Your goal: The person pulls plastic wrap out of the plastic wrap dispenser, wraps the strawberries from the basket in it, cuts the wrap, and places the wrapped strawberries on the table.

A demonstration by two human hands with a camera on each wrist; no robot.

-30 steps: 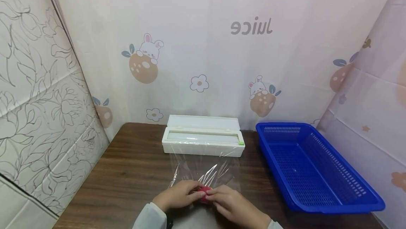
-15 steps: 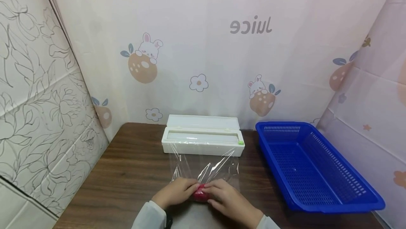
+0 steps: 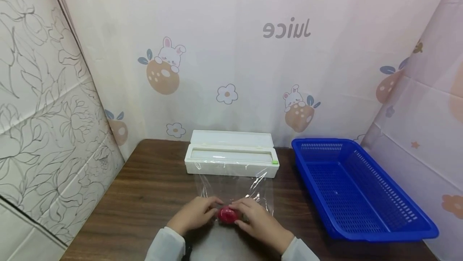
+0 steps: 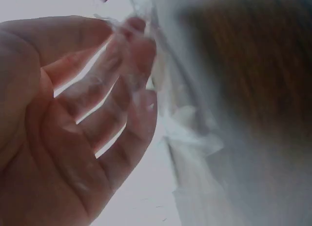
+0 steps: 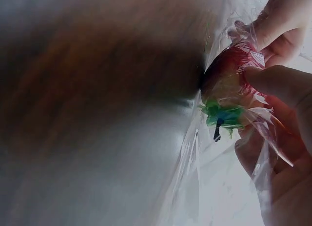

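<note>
Taking the red round thing [image 3: 228,215] as the centre of a clock face, the left hand [image 3: 195,212] lay at nine o'clock and the right hand [image 3: 258,218] at three. The right hand gripped the red round thing, its thumb and fingers bent about that side, with clear film [image 3: 235,184] over it. The left hand's fingers curved close to its thumb with film across their tips; whether they pinched it I cannot tell, since that wrist view was blurred. In the right wrist view a green tuft [image 5: 224,116] showed at the six o'clock end of the red round thing.

The film ran toward twelve o'clock, over the front of a white box [image 3: 231,147] with its lid [image 3: 231,138] raised. A blue basket [image 3: 340,196] stood on the brown table [image 3: 152,196] between two and three o'clock, well apart from the hands.
</note>
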